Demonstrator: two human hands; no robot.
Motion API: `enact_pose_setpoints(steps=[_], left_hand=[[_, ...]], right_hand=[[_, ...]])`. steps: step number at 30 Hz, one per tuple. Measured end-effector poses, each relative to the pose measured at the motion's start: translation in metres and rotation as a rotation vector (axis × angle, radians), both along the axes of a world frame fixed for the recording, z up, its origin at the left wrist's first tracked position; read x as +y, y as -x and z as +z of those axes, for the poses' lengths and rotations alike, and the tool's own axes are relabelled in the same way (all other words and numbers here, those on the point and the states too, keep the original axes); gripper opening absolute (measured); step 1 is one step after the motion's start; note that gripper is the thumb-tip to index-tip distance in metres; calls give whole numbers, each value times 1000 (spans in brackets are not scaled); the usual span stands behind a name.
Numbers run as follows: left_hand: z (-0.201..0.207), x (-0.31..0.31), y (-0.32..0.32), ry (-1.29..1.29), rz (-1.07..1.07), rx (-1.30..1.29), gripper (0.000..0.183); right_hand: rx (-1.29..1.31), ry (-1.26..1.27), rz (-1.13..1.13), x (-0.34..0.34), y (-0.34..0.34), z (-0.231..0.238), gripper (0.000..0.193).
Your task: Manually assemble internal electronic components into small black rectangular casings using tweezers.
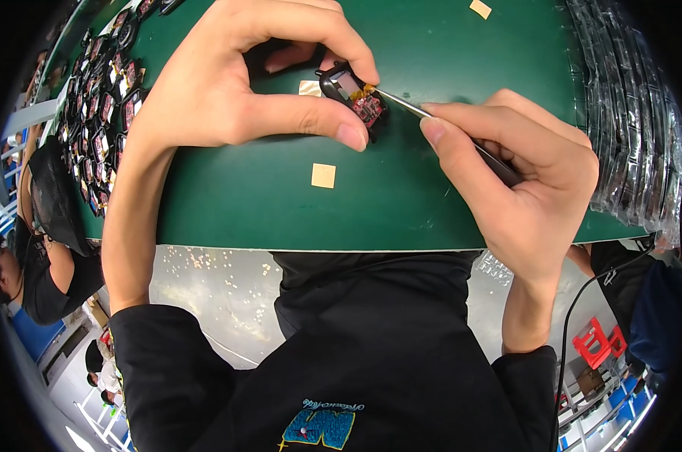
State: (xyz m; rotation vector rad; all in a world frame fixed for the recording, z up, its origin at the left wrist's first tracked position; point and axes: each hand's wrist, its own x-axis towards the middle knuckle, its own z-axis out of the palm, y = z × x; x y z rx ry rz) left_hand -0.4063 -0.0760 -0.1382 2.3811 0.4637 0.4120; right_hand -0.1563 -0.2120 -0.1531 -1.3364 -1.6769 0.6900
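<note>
My left hand (224, 94) grips a small black electronic housing (332, 84) between thumb and fingers, above the green table. Inside the open housing show a red circuit board (368, 110), a pale grey rectangular part and a bit of amber film. With thumb and forefinger, my right hand (533, 169) pinches a pair of slim tweezers (405, 104) with a silvery tip and dark body. Their tip touches or nearly touches the housing by the amber film, close to my left fingertip. Just below lies a square beige paper piece (324, 175); another beige piece (309, 88) sits partly behind the housing.
Many similar black housings with red boards (100, 113) crowd the table's left side. Stacked clear plastic trays (620, 113) line the right edge. One more beige piece (480, 8) lies far off. Other people sit left and right; a red stool (593, 343) stands lower right.
</note>
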Motion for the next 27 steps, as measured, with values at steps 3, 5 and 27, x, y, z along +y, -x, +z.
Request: enact_pose_setpoints(steps=[3,5,27], left_hand=[[-1,0,-1,-9,3,-6,58],[-1,-1,-1,-15,2,-11,58],[-1,-3,2,23,29,21,58]], right_hand=[[-19,-23,5,1,0,0,14],[-25,-40,11,1,1,-1,14],[15,-75,14,1,0,-4,10]])
